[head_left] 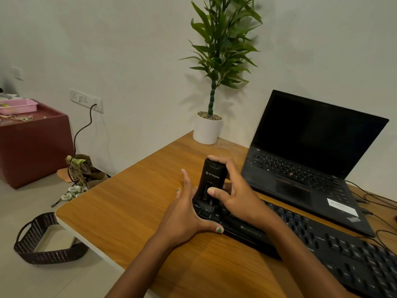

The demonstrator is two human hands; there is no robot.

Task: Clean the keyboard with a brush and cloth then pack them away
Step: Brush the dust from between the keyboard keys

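A black keyboard (335,246) lies slantwise on the wooden desk (133,207), in front of the laptop. A black brush tool (211,179) with white lettering stands upright on the keyboard's left end, bristles down on the keys. My right hand (234,194) grips the tool from the right, fingers over its top and thumb on its front. My left hand (184,214) rests flat against the keyboard's left end with straight fingers, thumb lying on the front edge. No cloth is in view.
An open black laptop (311,151) sits behind the keyboard, cables (373,201) trailing at the right. A potted plant (207,127) stands at the desk's back corner. On the floor to the left are a dark woven basket (45,244), a paper bag (80,166) and a maroon cabinet (32,143).
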